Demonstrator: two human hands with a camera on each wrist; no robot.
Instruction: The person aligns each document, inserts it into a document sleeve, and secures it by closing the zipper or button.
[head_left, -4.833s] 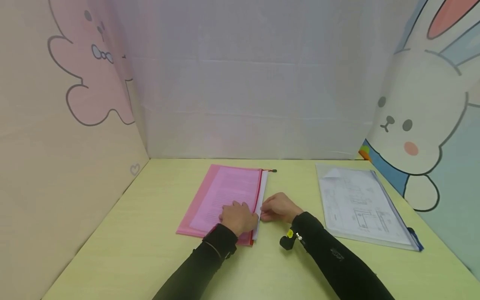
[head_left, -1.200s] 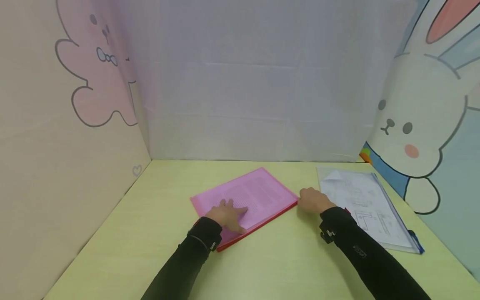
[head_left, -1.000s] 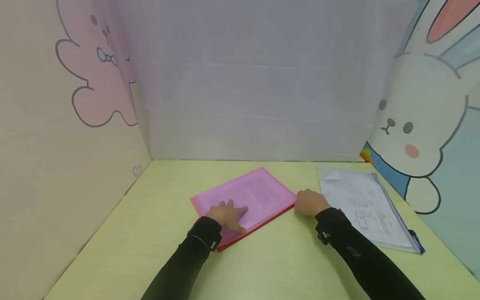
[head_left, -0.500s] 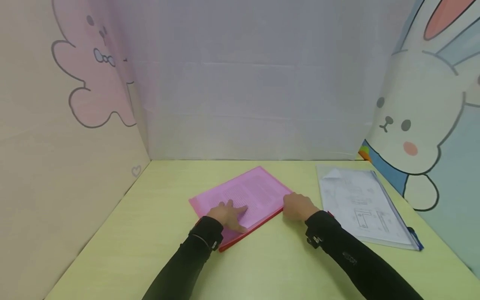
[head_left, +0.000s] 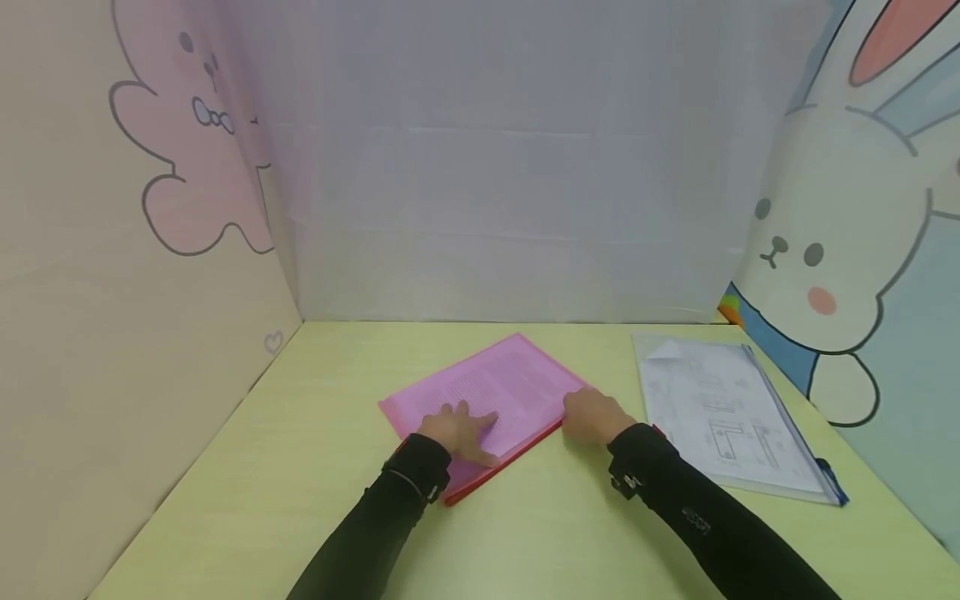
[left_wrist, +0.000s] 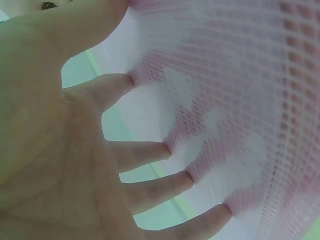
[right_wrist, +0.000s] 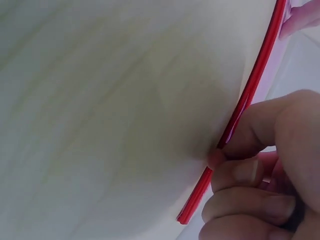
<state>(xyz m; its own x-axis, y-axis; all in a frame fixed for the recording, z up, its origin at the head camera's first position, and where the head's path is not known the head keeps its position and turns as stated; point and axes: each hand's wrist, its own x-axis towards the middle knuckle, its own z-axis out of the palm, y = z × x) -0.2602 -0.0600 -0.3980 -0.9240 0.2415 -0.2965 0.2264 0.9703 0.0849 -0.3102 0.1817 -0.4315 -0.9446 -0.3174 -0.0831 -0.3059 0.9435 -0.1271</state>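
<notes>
A pink translucent zip pouch [head_left: 517, 375] with printed paper inside lies slanted on the table. Its red zipper [head_left: 517, 450] runs along the edge nearest me. My left hand [head_left: 457, 433] rests on the pouch with fingers spread; in the left wrist view its fingertips press the pink mesh surface [left_wrist: 240, 115]. Near the zipper's right end, my right hand [head_left: 592, 415] pinches the zipper edge. Close up in the right wrist view, thumb and forefinger meet on the red strip [right_wrist: 260, 65], the other fingers curled; a slider, if there, is hidden by them.
To the right lies a clear zip pouch [head_left: 720, 408] with drawings on paper inside and a blue zipper. The pale yellow table [head_left: 300, 483] meets a white back wall [head_left: 480, 208] and side walls with cartoon figures.
The pink pouch has turned from lying lengthwise to slanted, its zipper now facing me. Over the last second my right hand has slid left along the zipper from its right corner. The left hand stays put.
</notes>
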